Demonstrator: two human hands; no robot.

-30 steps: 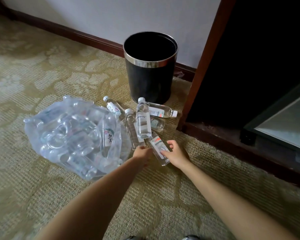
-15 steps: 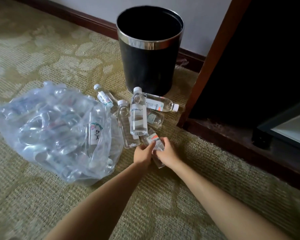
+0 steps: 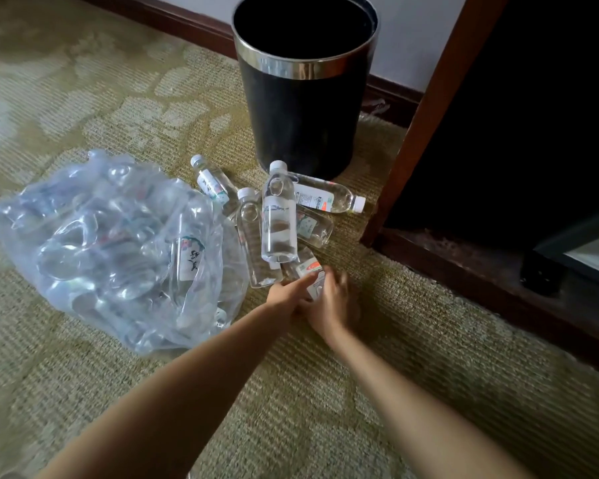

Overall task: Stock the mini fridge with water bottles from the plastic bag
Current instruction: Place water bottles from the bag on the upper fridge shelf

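Observation:
A clear plastic bag (image 3: pixel 111 243) full of water bottles lies on the carpet at the left. Several loose bottles lie in a pile beside it; one bottle (image 3: pixel 279 216) rests on top, pointing away from me. The nearest bottle (image 3: pixel 310 271), with a red and white label, lies at the pile's front edge. My left hand (image 3: pixel 286 293) and my right hand (image 3: pixel 332 300) both close around its near end, touching each other. The mini fridge (image 3: pixel 581 247) shows only as a corner at the far right, inside a dark cabinet.
A black waste bin (image 3: pixel 305 108) with a chrome rim stands just behind the loose bottles. A wooden cabinet frame (image 3: pixel 429 112) and its low base rail (image 3: pixel 481 288) run along the right. A dark skirting board (image 3: pixel 173 20) lines the wall behind.
Both hands came together on the nearest bottle; the right hand went from spread beside it to wrapped over it. The view moved closer and lower towards the pile.

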